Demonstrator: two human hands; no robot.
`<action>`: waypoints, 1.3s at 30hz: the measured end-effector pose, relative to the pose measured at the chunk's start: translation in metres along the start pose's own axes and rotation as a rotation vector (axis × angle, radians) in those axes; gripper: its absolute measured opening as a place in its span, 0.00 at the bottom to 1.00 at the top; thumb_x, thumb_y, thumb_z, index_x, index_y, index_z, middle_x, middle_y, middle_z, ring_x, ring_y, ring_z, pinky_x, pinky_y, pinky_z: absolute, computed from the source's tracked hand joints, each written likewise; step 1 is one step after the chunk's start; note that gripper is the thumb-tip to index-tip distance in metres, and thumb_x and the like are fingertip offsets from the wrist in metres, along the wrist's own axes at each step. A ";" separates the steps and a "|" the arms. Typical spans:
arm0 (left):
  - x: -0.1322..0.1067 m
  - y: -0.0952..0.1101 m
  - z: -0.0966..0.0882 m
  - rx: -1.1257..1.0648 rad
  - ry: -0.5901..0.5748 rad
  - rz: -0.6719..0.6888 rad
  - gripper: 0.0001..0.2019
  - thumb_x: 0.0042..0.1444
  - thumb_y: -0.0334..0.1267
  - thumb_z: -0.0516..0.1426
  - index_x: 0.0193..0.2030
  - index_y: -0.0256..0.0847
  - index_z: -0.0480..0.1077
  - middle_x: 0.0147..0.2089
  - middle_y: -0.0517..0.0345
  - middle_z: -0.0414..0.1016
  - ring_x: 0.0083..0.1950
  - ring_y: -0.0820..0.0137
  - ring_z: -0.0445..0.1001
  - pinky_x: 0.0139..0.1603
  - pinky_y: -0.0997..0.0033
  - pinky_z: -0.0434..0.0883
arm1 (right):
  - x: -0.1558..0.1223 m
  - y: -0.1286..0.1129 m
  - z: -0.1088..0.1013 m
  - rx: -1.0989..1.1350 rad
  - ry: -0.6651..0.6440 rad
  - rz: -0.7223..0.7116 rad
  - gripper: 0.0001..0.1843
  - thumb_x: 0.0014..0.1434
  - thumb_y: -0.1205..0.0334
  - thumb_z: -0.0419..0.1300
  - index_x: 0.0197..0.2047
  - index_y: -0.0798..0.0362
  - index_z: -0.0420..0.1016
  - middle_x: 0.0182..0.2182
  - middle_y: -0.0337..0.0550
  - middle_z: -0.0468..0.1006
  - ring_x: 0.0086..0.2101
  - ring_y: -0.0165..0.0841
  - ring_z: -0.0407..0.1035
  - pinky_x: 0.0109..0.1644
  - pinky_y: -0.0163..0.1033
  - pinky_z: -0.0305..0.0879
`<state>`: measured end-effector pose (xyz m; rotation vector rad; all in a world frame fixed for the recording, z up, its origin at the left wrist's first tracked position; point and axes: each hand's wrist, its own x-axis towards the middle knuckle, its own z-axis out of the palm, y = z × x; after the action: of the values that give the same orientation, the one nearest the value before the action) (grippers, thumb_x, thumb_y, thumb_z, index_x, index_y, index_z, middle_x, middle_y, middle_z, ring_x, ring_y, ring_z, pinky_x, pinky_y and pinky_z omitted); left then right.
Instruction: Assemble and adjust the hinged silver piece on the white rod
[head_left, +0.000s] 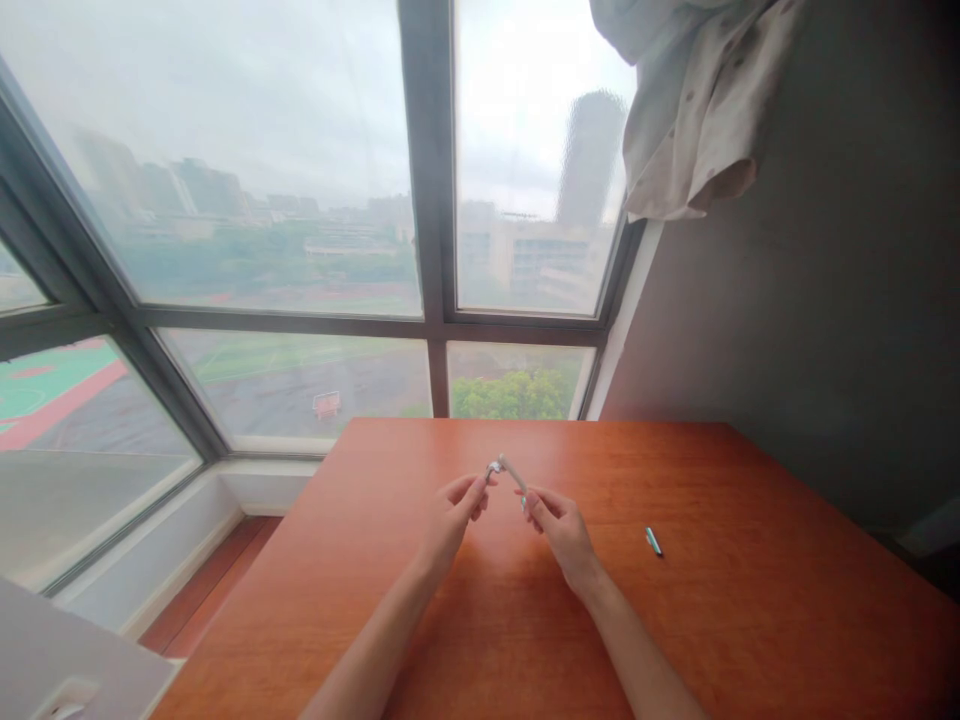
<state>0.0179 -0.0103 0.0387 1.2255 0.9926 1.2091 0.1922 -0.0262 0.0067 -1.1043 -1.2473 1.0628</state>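
Person at a reddish-brown table (750,610), both forearms reaching in from the near edge, hands raised over the middle of the top. Left hand (456,510): fingers curled, thumb and fingertips pinching a small shiny piece (493,468), its end poking out up and to the right. Right hand (561,528): similar pinch, thumb pressed against curled fingers, gripping the lower end of a pale slim rod (513,472) that slants up and to the left. Upper ends of the two meet, or nearly so, in a peak between the hands; from here I cannot tell whether they are joined. Hands themselves apart. Right of the right hand, well clear of it, a small slender object (654,542), pale and dark, lies on the tabletop.
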 end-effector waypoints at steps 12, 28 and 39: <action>0.002 0.000 -0.003 0.071 0.106 0.030 0.23 0.49 0.55 0.59 0.40 0.37 0.77 0.23 0.60 0.66 0.25 0.73 0.60 0.25 0.75 0.57 | 0.002 0.003 -0.002 -0.024 -0.041 -0.004 0.30 0.53 0.38 0.57 0.40 0.58 0.80 0.20 0.38 0.65 0.21 0.26 0.54 0.23 0.32 0.51; 0.003 -0.008 0.000 0.052 0.138 0.060 0.21 0.49 0.51 0.60 0.42 0.36 0.75 0.25 0.59 0.69 0.23 0.74 0.63 0.24 0.75 0.60 | -0.002 -0.006 -0.003 -0.261 0.129 -0.209 0.22 0.58 0.45 0.56 0.36 0.55 0.80 0.26 0.44 0.75 0.29 0.35 0.67 0.32 0.35 0.62; 0.002 -0.009 0.003 0.007 0.109 0.009 0.21 0.50 0.52 0.60 0.42 0.36 0.74 0.25 0.59 0.70 0.22 0.77 0.61 0.21 0.77 0.55 | -0.003 -0.007 -0.003 -0.309 0.142 -0.272 0.18 0.60 0.49 0.55 0.36 0.54 0.78 0.28 0.45 0.75 0.30 0.36 0.68 0.36 0.37 0.63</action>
<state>0.0220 -0.0081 0.0305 1.1804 1.0727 1.2911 0.1952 -0.0301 0.0136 -1.1780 -1.4302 0.5896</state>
